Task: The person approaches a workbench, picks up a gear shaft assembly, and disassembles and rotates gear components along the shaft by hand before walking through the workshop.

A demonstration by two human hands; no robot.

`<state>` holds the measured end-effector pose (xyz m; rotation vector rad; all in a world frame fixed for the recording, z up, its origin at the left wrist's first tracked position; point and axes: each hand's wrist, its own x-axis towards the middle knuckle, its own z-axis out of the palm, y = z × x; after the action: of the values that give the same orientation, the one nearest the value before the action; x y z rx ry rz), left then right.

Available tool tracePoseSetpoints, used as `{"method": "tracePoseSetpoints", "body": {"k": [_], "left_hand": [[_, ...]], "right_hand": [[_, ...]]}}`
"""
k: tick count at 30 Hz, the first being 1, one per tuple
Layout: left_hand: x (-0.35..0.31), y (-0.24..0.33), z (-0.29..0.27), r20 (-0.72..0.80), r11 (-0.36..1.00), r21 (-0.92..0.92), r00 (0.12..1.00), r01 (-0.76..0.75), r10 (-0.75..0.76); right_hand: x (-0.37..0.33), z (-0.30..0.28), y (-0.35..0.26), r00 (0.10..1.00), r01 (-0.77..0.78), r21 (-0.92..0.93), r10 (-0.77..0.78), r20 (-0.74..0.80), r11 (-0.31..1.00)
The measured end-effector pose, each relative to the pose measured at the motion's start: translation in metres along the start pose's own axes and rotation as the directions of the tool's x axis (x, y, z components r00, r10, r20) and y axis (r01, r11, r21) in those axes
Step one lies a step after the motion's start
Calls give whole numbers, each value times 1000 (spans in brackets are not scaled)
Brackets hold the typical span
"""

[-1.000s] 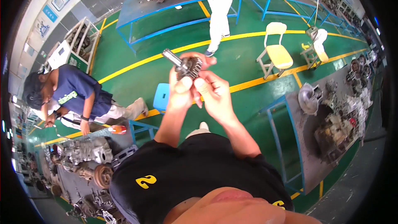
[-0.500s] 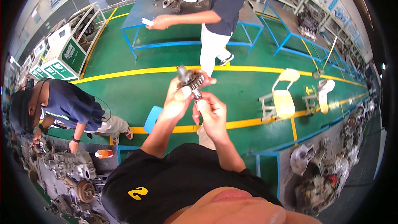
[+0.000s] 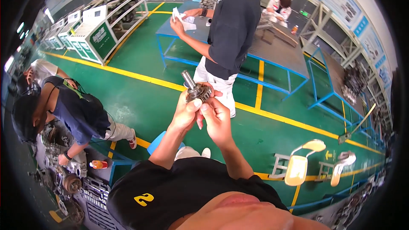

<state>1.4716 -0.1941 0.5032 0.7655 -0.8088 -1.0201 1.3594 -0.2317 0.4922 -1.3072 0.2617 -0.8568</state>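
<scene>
A metal gear shaft (image 3: 190, 80) is held up in front of my chest, its bare end pointing up and away to the left. The toothed gear (image 3: 204, 94) on it sits between my hands. My left hand (image 3: 184, 114) grips it from the left, with the thumb pressed near the gear's lower edge. From the right, my right hand (image 3: 218, 121) closes on the same piece, thumb and fingers against the gear. The shaft's lower end is hidden by my fingers.
A person in a dark shirt (image 3: 237, 30) stands ahead at a blue-framed table (image 3: 277, 59), holding white paper. Another person (image 3: 81, 110) bends over metal parts at left, near an orange bottle (image 3: 98, 164). Yellow chairs (image 3: 296, 170) stand right; a blue stool (image 3: 156, 141) is behind my left forearm.
My view has turned, so the room appears shifted. My right hand has moved up from the shaft's lower end onto the gear. The person ahead has brought both hands together at the paper.
</scene>
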Motion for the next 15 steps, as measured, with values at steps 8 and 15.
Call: {"method": "tracePoseSetpoints", "body": {"k": [8, 15], "left_hand": [[96, 3, -51, -103, 997, 49, 993, -60, 65], [156, 20, -98, -117, 962, 114, 959, -246, 259]], "right_hand": [[97, -21, 35, 995, -101, 42, 100, 27, 994], [164, -20, 51, 989, -108, 89, 98, 110, 990]]}}
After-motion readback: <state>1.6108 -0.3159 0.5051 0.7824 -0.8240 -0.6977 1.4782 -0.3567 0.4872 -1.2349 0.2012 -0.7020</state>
